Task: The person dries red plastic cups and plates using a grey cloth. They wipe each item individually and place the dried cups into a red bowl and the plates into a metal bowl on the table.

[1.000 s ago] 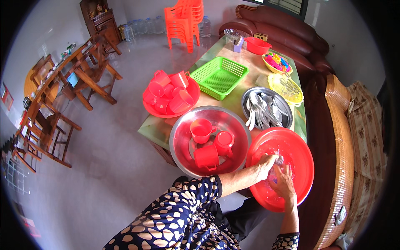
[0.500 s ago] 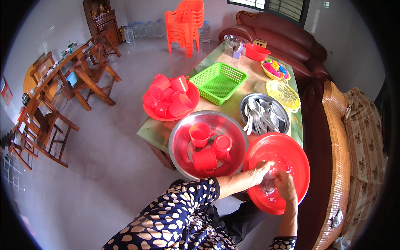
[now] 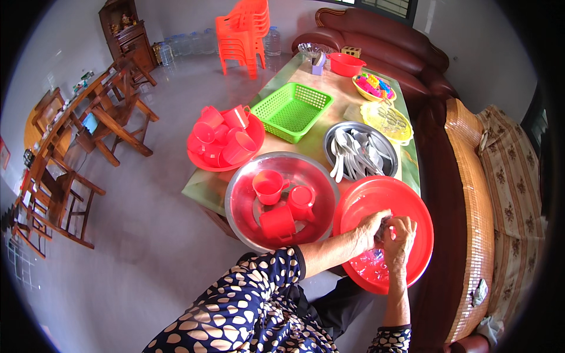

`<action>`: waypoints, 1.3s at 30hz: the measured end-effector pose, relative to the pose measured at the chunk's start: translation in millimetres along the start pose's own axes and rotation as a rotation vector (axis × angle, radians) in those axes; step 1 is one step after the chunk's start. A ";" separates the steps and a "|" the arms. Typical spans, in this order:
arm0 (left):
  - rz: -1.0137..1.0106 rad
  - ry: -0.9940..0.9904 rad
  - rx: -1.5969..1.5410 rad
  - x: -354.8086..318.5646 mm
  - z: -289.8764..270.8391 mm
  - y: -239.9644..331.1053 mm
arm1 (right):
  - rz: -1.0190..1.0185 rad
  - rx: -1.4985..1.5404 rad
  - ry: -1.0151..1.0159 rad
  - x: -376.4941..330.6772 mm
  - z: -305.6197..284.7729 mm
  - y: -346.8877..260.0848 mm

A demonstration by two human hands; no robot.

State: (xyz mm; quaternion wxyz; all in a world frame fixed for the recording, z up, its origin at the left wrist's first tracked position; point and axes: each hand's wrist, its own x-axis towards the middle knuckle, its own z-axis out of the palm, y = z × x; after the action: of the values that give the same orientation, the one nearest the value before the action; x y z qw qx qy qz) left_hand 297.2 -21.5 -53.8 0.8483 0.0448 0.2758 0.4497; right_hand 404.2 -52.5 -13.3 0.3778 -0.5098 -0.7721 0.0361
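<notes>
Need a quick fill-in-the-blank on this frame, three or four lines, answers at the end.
1. Both hands, left hand and right hand, work over the ____ basin.
2. The steel basin holds ____ red cups.
3. The spoons lie in a ____ bowl.
4. The empty basket is ____.

Answers: red; three; steel; green

A small item is being hidden between the left hand (image 3: 369, 226) and right hand (image 3: 400, 234) over the red basin (image 3: 412, 200); only a pink sliver, perhaps a handle, is being shown. The basin's water is being blurred by glare.
</notes>
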 end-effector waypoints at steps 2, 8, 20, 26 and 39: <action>0.063 0.082 0.126 2.2 -4.6 2.9 | -0.029 -0.054 -0.019 -3.8 -1.0 -5.0; 0.274 -0.048 0.324 28.6 -29.5 -2.4 | -0.023 -0.004 -0.089 8.0 -16.6 -14.1; 0.072 0.135 0.673 13.1 -2.5 6.1 | 0.110 0.178 -0.114 -2.9 2.9 1.7; -0.183 -0.485 0.000 -0.3 -1.4 20.4 | 0.095 0.230 -0.195 13.9 -3.3 -12.2; -0.052 -0.241 0.219 -57.9 31.8 28.7 | -0.123 0.326 0.052 14.8 2.7 -1.6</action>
State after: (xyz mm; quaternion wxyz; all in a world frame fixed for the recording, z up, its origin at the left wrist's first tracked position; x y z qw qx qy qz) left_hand 266.5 -44.8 7.1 0.8766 0.1836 0.2204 0.3863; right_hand 398.4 -40.3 -6.4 0.4768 -0.3945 -0.7756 0.1246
